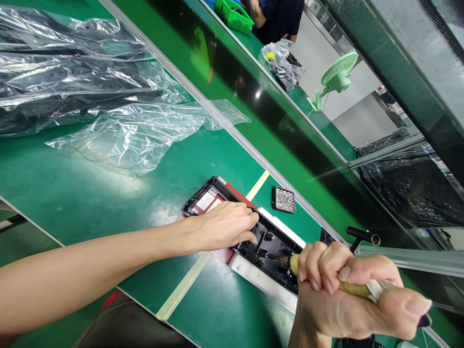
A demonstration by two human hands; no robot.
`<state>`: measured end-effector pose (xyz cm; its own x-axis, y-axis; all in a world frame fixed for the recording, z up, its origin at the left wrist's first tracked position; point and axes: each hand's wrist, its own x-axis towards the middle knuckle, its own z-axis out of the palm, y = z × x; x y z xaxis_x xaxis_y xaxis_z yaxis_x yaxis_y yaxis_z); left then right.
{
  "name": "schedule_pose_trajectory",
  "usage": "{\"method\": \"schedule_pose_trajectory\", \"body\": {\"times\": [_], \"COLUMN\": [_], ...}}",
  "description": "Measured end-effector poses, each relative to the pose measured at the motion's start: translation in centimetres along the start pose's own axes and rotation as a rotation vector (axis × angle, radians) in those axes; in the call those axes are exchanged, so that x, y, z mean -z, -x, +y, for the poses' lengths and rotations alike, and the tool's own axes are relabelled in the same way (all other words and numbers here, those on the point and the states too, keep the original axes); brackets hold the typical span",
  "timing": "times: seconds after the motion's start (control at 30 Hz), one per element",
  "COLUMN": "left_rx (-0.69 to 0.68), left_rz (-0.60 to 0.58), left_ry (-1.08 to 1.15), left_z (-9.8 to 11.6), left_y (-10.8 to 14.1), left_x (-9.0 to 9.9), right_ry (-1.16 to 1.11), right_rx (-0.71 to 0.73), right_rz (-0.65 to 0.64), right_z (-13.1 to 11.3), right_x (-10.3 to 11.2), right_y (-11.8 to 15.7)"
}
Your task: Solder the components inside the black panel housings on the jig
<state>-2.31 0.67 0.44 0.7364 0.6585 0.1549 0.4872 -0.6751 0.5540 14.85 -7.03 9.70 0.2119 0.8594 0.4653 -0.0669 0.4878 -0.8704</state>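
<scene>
A long black plastic housing [270, 244] lies open side up on the green bench, between white strips. My left hand [226, 224] rests over its middle, fingers curled down at the far edge; whether they pinch anything is hidden. My right hand [340, 285] is wrapped round a tool with a yellow taped handle [353, 289], its thin dark tip pointing into the housing among the black posts. A white label [205, 201] shows at the housing's left end. Beyond it sits a small black box of tiny metal screws [284, 199].
Clear plastic bags [137, 135] with dark contents cover the upper left bench. A metal rail [217, 113] borders a green conveyor. Across it are a person's arm, a green basket [234, 15] and a green fan [339, 72]. A black tube [363, 235] stands near my right hand.
</scene>
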Motion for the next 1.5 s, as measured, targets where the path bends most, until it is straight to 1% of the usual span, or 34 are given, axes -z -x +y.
{"method": "schedule_pose_trajectory", "body": {"times": [0.1, 0.33, 0.73, 0.8, 0.97, 1.33, 1.5], "left_rx": [-0.006, 0.005, 0.007, 0.011, 0.008, 0.005, -0.001], "left_rz": [0.006, -0.018, -0.019, -0.021, -0.017, -0.013, -0.006], "left_ry": [0.007, -0.029, -0.032, -0.034, -0.045, -0.054, -0.060], "left_z": [0.04, 0.10, -0.04, -0.06, -0.16, -0.17, -0.21], "left_y": [-0.01, -0.12, -0.12, -0.11, -0.08, -0.09, -0.09], "left_x": [0.04, 0.07, -0.26, -0.28, -0.45, -0.34, -0.50], "right_ry": [0.006, 0.011, 0.006, 0.002, -0.013, -0.018, -0.026], "right_rx": [0.001, -0.004, 0.005, 0.010, 0.039, 0.062, 0.049], "right_rz": [-0.012, -0.007, -0.016, -0.028, -0.108, -0.140, -0.137], "right_z": [0.02, -0.40, -0.22, -0.15, -0.01, 0.11, 0.20], "right_x": [-0.14, -0.48, -0.59, -0.48, 0.01, 0.12, 0.08], "right_y": [-0.09, -0.12, 0.09, 0.03, -0.06, 0.00, -0.06]}}
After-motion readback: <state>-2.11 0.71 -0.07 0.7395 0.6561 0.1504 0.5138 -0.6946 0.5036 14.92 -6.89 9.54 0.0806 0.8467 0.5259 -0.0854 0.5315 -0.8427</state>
